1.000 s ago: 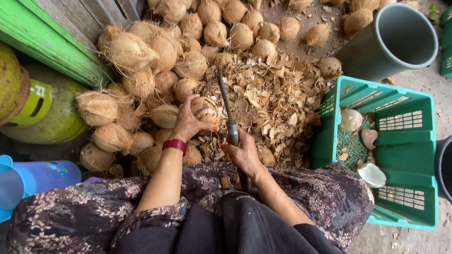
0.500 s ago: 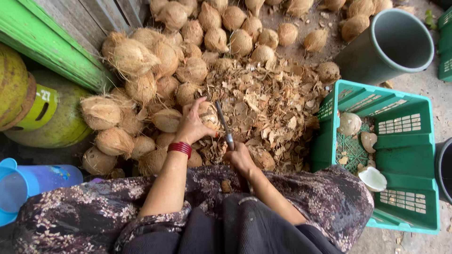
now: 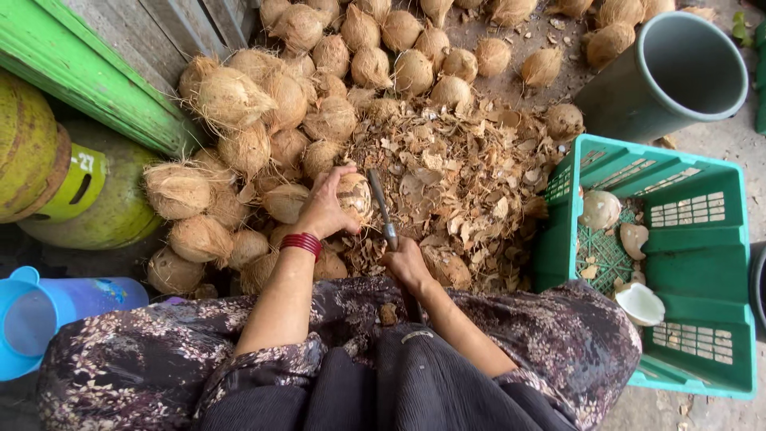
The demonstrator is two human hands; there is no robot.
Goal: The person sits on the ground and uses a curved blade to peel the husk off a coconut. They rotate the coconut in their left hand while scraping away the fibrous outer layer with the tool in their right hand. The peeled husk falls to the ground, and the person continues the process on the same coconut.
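Coconut (image 3: 353,195): rough, fibrous, matt husk. Blade (image 3: 381,206): dull grey metal. Crate (image 3: 702,307): glossy green moulded plastic. Bucket (image 3: 638,96): smooth matt plastic. Skirt (image 3: 136,359): patterned cloth. Husk chips (image 3: 463,175): dry, papery.

Green plastic crate (image 3: 694,263), grey bucket (image 3: 638,104), blue jug (image 3: 40,319), yellow-green gas cylinder (image 3: 104,211)

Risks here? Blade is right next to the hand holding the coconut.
1. The knife lies against the coconut beside the left hand; a slip may cut its fingers.
2. The round coconut might roll in that one-handed grip.
3. Loose husk chips underneath give poor footing.
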